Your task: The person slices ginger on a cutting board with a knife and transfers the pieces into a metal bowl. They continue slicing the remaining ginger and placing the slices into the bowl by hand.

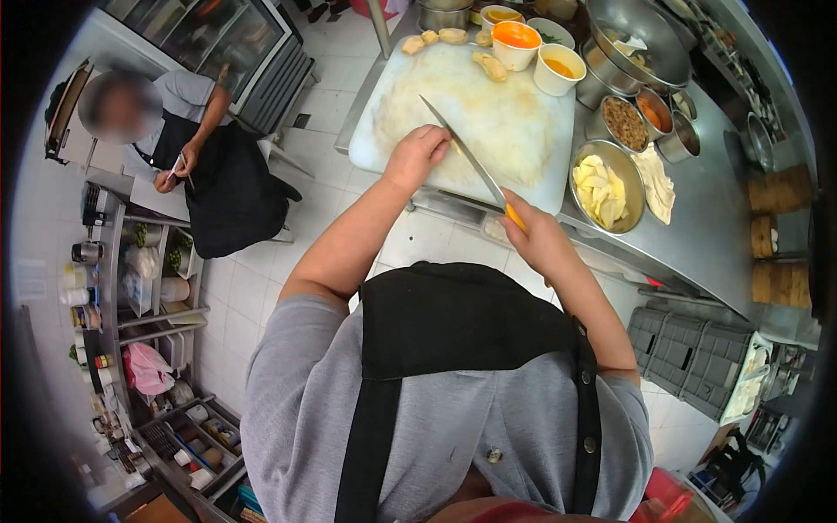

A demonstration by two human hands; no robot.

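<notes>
My right hand (536,234) grips the orange handle of a long kitchen knife (475,163), its blade slanting up and left over a white cutting board (523,179). On the board, the curled fingers of my left hand (418,157) press down right beside the blade. A small yellowish piece shows by the fingertips, but what they hold is mostly hidden. Several peeled, knobbly pieces that look like ginger (490,66) lie along the board's far edge. To the right stands a metal bowl (641,205) of pale yellow slices (600,190).
White tubs of orange sauce (516,45) and yellow liquid (561,70) stand at the board's far right corner. A bowl of brown mince (625,122) and large metal bowls (671,65) crowd the counter. A person in a black apron (231,192) sits at the left.
</notes>
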